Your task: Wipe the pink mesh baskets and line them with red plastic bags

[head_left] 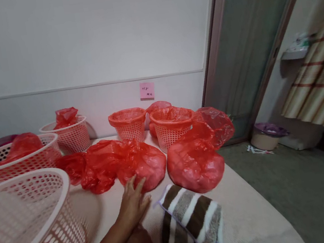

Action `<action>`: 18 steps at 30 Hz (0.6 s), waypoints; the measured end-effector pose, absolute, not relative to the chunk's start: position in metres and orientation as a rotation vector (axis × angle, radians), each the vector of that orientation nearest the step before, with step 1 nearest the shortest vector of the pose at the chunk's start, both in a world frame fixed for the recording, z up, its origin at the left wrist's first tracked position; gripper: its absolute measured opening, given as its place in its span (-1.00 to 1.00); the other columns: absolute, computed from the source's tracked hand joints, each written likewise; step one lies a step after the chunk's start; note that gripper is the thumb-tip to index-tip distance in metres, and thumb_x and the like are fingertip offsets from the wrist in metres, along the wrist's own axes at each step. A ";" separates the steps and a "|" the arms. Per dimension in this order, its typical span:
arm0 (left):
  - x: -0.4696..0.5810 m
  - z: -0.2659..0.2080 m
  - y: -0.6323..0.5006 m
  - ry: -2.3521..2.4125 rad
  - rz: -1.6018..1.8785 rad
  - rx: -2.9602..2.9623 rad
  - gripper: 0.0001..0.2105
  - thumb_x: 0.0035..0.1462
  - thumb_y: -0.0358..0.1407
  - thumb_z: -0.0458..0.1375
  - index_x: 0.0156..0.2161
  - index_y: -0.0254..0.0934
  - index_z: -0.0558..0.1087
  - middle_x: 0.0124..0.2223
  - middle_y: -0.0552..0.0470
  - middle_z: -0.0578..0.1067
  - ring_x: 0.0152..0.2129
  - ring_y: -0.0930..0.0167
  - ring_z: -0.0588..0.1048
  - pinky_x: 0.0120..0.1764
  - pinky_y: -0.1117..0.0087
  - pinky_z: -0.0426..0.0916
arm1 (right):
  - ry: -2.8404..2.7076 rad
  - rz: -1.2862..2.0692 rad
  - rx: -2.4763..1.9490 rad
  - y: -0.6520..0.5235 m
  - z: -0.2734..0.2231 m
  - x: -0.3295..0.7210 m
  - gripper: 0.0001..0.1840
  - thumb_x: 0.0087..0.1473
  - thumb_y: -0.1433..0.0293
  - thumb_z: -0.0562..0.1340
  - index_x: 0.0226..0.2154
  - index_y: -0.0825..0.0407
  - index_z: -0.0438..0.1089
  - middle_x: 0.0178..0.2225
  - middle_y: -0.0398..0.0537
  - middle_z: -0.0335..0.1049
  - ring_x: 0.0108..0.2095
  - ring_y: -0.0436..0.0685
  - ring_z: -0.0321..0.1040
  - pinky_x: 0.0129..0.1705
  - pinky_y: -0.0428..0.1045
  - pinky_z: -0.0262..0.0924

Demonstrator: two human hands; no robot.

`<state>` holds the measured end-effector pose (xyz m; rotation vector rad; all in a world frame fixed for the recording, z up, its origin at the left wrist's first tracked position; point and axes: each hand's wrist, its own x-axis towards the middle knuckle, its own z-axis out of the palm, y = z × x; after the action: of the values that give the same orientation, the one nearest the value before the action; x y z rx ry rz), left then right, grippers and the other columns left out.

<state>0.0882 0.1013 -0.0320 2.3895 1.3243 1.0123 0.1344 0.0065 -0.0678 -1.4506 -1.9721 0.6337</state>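
Observation:
My left hand (pixel 134 202) reaches in from the lower left, its fingers spread and holding nothing. Its fingertips are at the near side of a filled red plastic bag (pixel 149 165); I cannot tell whether they press on it. To the right sits another filled red plastic bag (pixel 195 163), its loose top spread behind it. A folded striped towel (pixel 193 216) in brown, grey and white lies right of my hand. My right hand is out of view.
A large pink plastic basket (pixel 61 209) stands at near left, a wide basket (pixel 53 150) behind it. Along the wall are a smaller basket (pixel 73 137) and two bag-lined baskets, one left (pixel 132 131), one right (pixel 172 133). A waste bin (pixel 264 139) stands on the floor.

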 end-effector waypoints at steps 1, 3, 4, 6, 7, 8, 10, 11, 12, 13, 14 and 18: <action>0.090 -0.037 0.106 1.322 0.945 2.428 -0.48 0.05 -0.23 0.23 0.16 -0.11 0.38 0.29 -0.15 0.20 0.23 0.05 0.19 0.20 -0.02 0.16 | -1.963 0.628 -1.452 0.007 -0.068 0.133 -0.43 0.01 0.50 0.12 0.12 -0.01 0.31 0.06 0.06 0.40 0.06 0.28 0.31 0.07 0.12 0.19; 0.095 -0.047 0.120 1.352 0.844 2.472 -0.47 0.04 -0.24 0.25 0.16 -0.14 0.39 0.30 -0.19 0.20 0.25 -0.01 0.15 0.20 -0.06 0.13 | -1.951 0.626 -1.470 0.008 -0.070 0.132 -0.48 0.01 0.49 0.13 0.06 -0.01 0.36 0.01 0.05 0.44 0.01 0.29 0.34 0.04 0.12 0.21; 0.098 -0.051 0.129 1.378 0.809 2.481 -0.48 0.05 -0.25 0.25 0.16 -0.19 0.39 0.29 -0.23 0.21 0.25 -0.03 0.15 0.20 -0.07 0.12 | -1.953 0.628 -1.488 0.008 -0.071 0.132 -0.53 -0.01 0.49 0.14 0.00 0.00 0.40 -0.03 0.06 0.46 -0.04 0.29 0.36 0.01 0.13 0.23; 0.106 -0.057 0.149 1.438 0.764 2.479 -0.49 0.08 -0.25 0.24 0.16 -0.27 0.37 0.29 -0.26 0.22 0.24 -0.02 0.15 0.21 -0.09 0.09 | -1.993 0.627 -1.529 0.010 -0.072 0.133 -0.61 -0.05 0.48 0.16 -0.12 0.04 0.46 -0.12 0.09 0.48 -0.11 0.30 0.39 -0.05 0.13 0.25; 0.109 -0.060 0.158 1.465 0.750 2.472 -0.49 0.10 -0.24 0.23 0.17 -0.28 0.36 0.29 -0.25 0.22 0.24 0.00 0.15 0.21 -0.11 0.08 | -2.028 0.626 -1.558 0.011 -0.072 0.133 -0.64 -0.07 0.49 0.17 -0.16 0.04 0.48 -0.14 0.09 0.49 -0.12 0.31 0.39 -0.07 0.13 0.25; 0.113 -0.063 0.168 1.488 0.740 2.461 -0.50 0.12 -0.23 0.23 0.17 -0.28 0.34 0.30 -0.23 0.21 0.24 0.03 0.16 0.20 -0.13 0.08 | -2.066 0.623 -1.588 0.012 -0.072 0.134 -0.65 -0.08 0.49 0.17 -0.19 0.04 0.49 -0.15 0.09 0.49 -0.13 0.30 0.39 -0.08 0.13 0.26; 0.120 -0.067 0.185 1.521 0.733 2.433 -0.52 0.16 -0.21 0.21 0.17 -0.25 0.32 0.30 -0.17 0.21 0.23 0.07 0.19 0.18 -0.15 0.10 | -2.133 0.630 -1.644 0.014 -0.070 0.135 -0.67 -0.11 0.50 0.17 -0.23 0.04 0.50 -0.19 0.09 0.50 -0.14 0.30 0.40 -0.10 0.12 0.27; 0.123 -0.067 0.193 1.528 0.736 2.418 -0.53 0.17 -0.20 0.20 0.17 -0.24 0.32 0.31 -0.15 0.21 0.22 0.09 0.20 0.18 -0.16 0.11 | -2.156 0.645 -1.664 0.016 -0.069 0.136 -0.66 -0.13 0.51 0.18 -0.24 0.05 0.50 -0.20 0.10 0.50 -0.14 0.30 0.40 -0.11 0.11 0.28; 0.126 -0.067 0.200 1.530 0.744 2.404 -0.54 0.18 -0.19 0.19 0.16 -0.24 0.32 0.31 -0.14 0.21 0.21 0.09 0.21 0.17 -0.15 0.12 | -2.187 0.664 -1.675 0.017 -0.068 0.137 -0.66 -0.15 0.52 0.19 -0.25 0.07 0.51 -0.21 0.12 0.50 -0.14 0.31 0.40 -0.10 0.11 0.29; 0.128 -0.066 0.206 1.527 0.759 2.389 -0.54 0.18 -0.19 0.19 0.16 -0.24 0.32 0.30 -0.14 0.22 0.21 0.10 0.22 0.17 -0.15 0.12 | -2.222 0.684 -1.676 0.018 -0.068 0.138 -0.65 -0.17 0.52 0.19 -0.25 0.09 0.51 -0.22 0.15 0.50 -0.12 0.33 0.40 -0.08 0.11 0.29; 0.130 -0.065 0.210 1.521 0.780 2.376 -0.55 0.18 -0.19 0.19 0.16 -0.24 0.33 0.30 -0.14 0.23 0.21 0.10 0.22 0.17 -0.15 0.13 | -2.251 0.700 -1.673 0.018 -0.068 0.138 -0.64 -0.18 0.53 0.20 -0.24 0.12 0.51 -0.21 0.17 0.50 -0.11 0.34 0.39 -0.06 0.12 0.28; 0.129 -0.056 0.204 1.471 0.922 2.311 -0.61 0.20 -0.22 0.18 0.11 -0.26 0.37 0.28 -0.14 0.25 0.22 0.11 0.22 0.18 -0.14 0.12 | -2.177 0.701 -1.635 0.016 -0.070 0.143 -0.65 -0.13 0.51 0.17 -0.22 0.15 0.50 -0.18 0.21 0.48 -0.10 0.35 0.38 -0.01 0.15 0.26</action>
<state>0.1286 0.2036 -0.0564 2.3108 1.4713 0.9223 0.1428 0.0161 -0.0701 -1.6346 -2.1766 0.7014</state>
